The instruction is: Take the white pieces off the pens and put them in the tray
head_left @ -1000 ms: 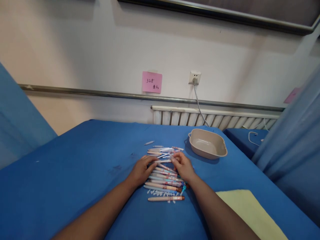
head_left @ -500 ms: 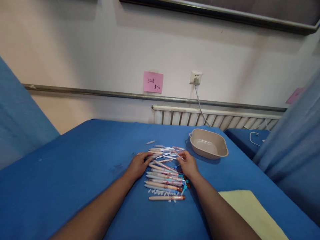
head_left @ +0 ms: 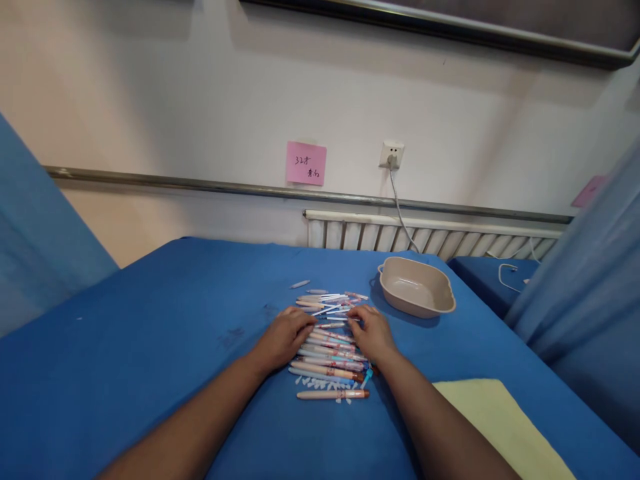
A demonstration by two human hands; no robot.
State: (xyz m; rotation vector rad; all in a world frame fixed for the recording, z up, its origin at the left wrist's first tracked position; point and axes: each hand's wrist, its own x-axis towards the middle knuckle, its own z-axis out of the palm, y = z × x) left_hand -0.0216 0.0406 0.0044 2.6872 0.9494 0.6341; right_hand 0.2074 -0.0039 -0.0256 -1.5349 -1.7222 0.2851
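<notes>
My left hand [head_left: 284, 338] rests at the left ends of a row of pens, fingers curled together; what they pinch, if anything, is hidden. Facing it across the row, my right hand [head_left: 373, 333] has its fingers bent over the right ends, their grip also unclear. A printed pen [head_left: 331, 326] lies between the two sets of fingertips. Below it, several pale pens [head_left: 330, 355] lie side by side. Thin white refills [head_left: 334, 297] and loose barrels [head_left: 310, 304] are jumbled just beyond my hands. Small white tips [head_left: 320, 385] and blue pieces [head_left: 368, 377] lie nearer me.
A beige plastic basin [head_left: 416, 293] stands at the back right of the blue-covered table [head_left: 150, 347]. A yellow cloth [head_left: 493, 407] lies at the right front. Behind are a radiator [head_left: 360, 233] and a plugged cord [head_left: 399, 203]. Blue curtains [head_left: 585, 307] hang at the sides.
My left hand has moved slightly right and nearer the row. The clear barrel in my right hand's fingers has dropped out of plain sight, and the slanted pens now lie straighter.
</notes>
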